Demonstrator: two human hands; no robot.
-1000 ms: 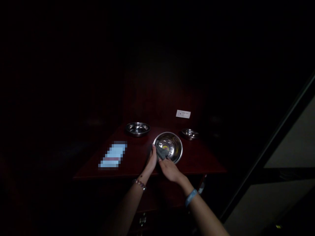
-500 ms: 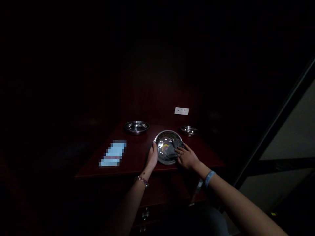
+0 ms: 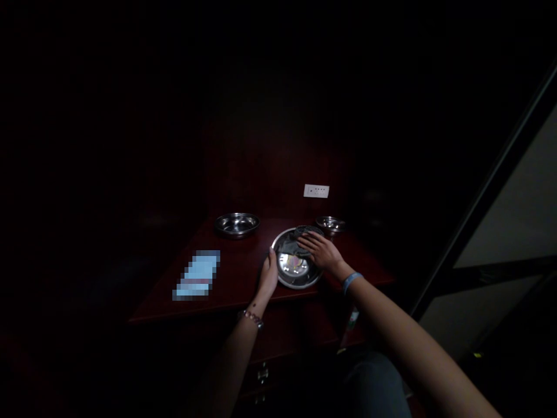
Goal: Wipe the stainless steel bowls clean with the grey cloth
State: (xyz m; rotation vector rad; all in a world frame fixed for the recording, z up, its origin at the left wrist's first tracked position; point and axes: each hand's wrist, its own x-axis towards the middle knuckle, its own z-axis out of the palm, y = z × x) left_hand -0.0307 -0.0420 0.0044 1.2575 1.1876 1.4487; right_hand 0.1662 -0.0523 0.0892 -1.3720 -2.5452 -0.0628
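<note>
A shiny steel bowl [image 3: 300, 278] with a coloured sticker at its bottom is tilted towards me near the table's front edge. My left hand [image 3: 268, 276] grips its left rim, thumb over the edge and the other fingers hidden behind. My right hand [image 3: 319, 249] presses a dark grey cloth [image 3: 289, 244] against the upper inside of the bowl, its fingers laid over the cloth. Part of the cloth hangs over the far rim.
On the dark red table [image 3: 243, 261], another steel bowl [image 3: 237, 225] stands at the back left and a smaller steel bowl [image 3: 331, 225] at the back right. A blurred-out pale blue rectangle [image 3: 198, 276] lies on the left. A white socket plate [image 3: 316, 191] is on the back wall.
My right hand has moved the cloth from the right side of the bowl up to its far side, uncovering the sticker. My left hand keeps its grip on the rim.
</note>
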